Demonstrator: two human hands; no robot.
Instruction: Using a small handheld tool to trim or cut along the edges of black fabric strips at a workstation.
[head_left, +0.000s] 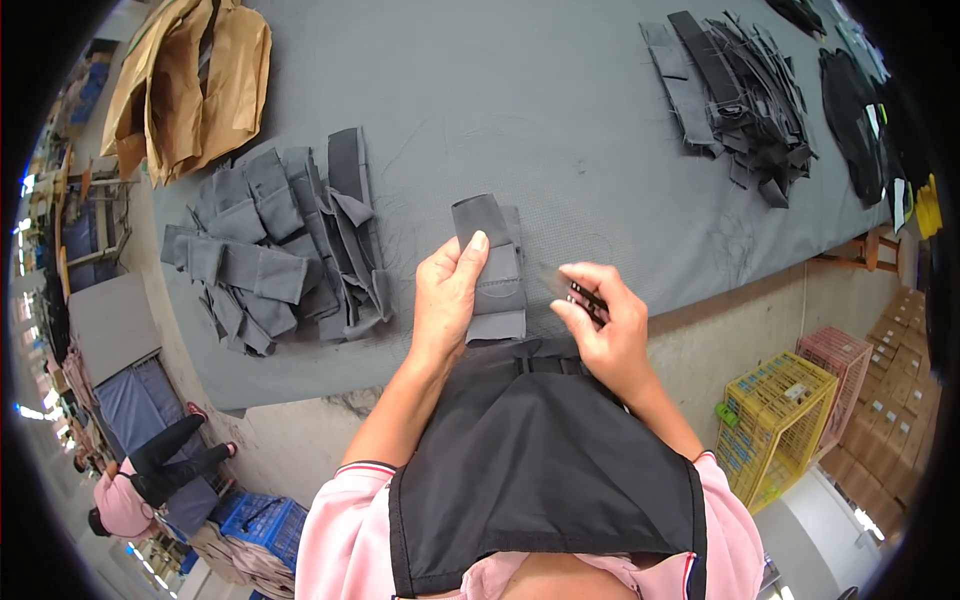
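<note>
Left hand point(448, 292) gripping a folded dark grey fabric strip point(492, 268), thumb laid flat along its front and the other fingers closed behind it, so held upright just above the near edge of the grey cloth-covered tabletop point(520, 110). Right hand point(605, 325) just beside it, fingers pressed together and pinching a small black tool with a thin metal tip point(585, 298); tip blurred, exact kind not possible to tell, and not clearly touching the strip. Below both hands, a black apron point(540, 460) over a pink shirt with striped sleeve cuffs. To the left on the tabletop, a loose heap of similar folded grey fabric pieces point(275, 245), near the left hand but apart from it. Far on the right, a second pile of darker long fabric strips point(735, 95), well apart. At the far left corner, crumpled brown paper point(190, 85). On the floor at right, a yellow plastic crate point(775, 425) next to a pink crate point(835, 365). Lower left, another person in a pink top point(125, 500), bent over.
</note>
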